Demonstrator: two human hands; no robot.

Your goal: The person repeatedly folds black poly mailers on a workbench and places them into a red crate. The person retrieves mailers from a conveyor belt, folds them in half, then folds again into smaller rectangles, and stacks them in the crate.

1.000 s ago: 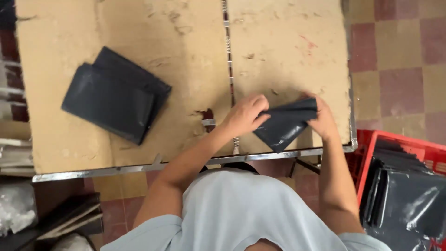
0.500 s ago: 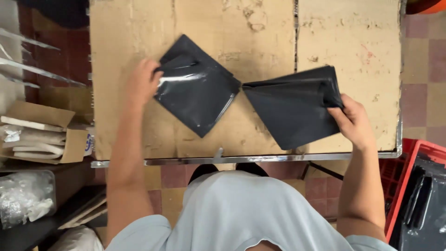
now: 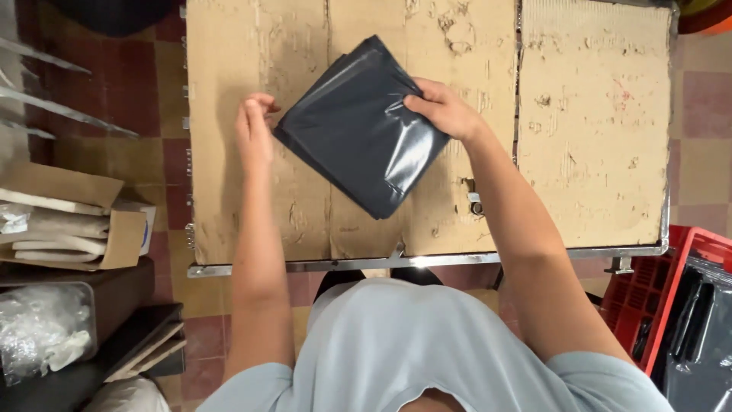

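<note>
A stack of dark grey plastic bags (image 3: 358,130) lies folded and turned like a diamond on the cardboard-covered table (image 3: 595,152). My right hand (image 3: 442,107) rests on the stack's right corner, with its fingers gripping the top bag. At the stack's left corner my left hand (image 3: 255,130) touches the edge, its fingers curled and holding nothing that I can see.
A red crate (image 3: 648,297) with more dark bags stands on the floor at the lower right. Cardboard boxes (image 3: 69,221) and a clear bag of plastic (image 3: 42,328) sit to the left. The table's metal rim (image 3: 427,261) runs along its near edge.
The bag that my right hand held apart on the right now lies on top of the stack. My left hand has stayed by the stack's left corner. The view has shifted.
</note>
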